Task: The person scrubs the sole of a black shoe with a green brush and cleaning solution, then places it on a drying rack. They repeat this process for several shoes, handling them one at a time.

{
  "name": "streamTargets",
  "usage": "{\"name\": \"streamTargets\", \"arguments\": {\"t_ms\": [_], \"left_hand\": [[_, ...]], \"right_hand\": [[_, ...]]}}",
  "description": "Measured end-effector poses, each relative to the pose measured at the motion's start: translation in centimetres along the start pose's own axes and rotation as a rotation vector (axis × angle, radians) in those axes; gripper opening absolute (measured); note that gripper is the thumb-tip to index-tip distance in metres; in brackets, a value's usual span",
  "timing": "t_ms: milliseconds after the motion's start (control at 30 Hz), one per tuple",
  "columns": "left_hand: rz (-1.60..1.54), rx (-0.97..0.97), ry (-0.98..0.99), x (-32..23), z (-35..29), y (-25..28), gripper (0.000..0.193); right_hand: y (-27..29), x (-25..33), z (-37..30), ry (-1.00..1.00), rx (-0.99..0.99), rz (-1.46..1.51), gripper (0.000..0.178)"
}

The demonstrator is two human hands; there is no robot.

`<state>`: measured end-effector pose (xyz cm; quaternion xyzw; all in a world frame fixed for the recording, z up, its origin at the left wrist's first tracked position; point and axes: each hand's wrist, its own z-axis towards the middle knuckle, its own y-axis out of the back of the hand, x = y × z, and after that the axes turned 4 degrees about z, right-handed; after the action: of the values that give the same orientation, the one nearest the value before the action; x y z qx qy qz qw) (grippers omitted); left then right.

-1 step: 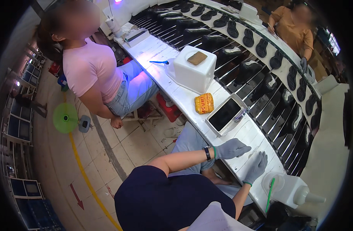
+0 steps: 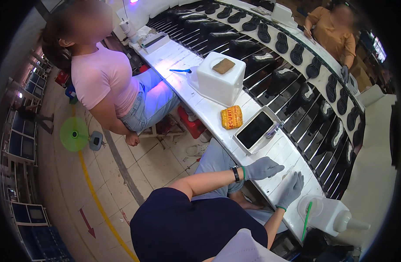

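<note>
Both of my hands wear grey gloves with green cuffs and rest at the white bench (image 2: 277, 185). My left hand (image 2: 262, 168) lies at the near edge with its fingers stretched toward the right; nothing shows in it. My right hand (image 2: 291, 191), flat and open, rests on the bench top a little farther right, apart from the left. Between them a small pale smear or scrap (image 2: 289, 171) lies on the surface, too faint to name. Beyond my left hand stands a white tray (image 2: 251, 149) holding a black-screened phone-like slab (image 2: 255, 130).
A yellow-orange packet (image 2: 231, 118) and an upturned white container (image 2: 220, 81) stand farther left. Right of my right hand are a white bottle (image 2: 336, 220) and a green-handled brush (image 2: 306, 222). Black shoes (image 2: 303, 96) line a roller conveyor behind. A person in pink (image 2: 102, 78) sits at left.
</note>
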<state>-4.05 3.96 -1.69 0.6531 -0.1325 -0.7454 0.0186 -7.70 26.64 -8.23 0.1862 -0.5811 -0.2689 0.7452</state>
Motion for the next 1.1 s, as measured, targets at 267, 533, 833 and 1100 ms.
{"name": "streamTargets", "arguments": {"t_ms": [267,533,833,1100], "left_hand": [[0.104,-0.008,0.091,3.2,0.3,-0.9,0.063],[0.188,-0.016,0.061,5.2,1.5,-1.9,0.062],[0.245,-0.056,-0.018,5.5,1.4,-1.9,0.048],[0.243,-0.079,-0.036,5.8,1.1,-2.3,0.047]], "right_hand": [[0.1,0.0,0.0,0.001,-0.014,0.009,0.035],[0.1,0.2,0.1,-0.005,-0.009,0.009,0.035],[0.1,-0.1,0.1,0.012,-0.006,0.008,0.035],[0.1,-0.4,0.0,0.018,0.002,-0.004,0.035]]}}
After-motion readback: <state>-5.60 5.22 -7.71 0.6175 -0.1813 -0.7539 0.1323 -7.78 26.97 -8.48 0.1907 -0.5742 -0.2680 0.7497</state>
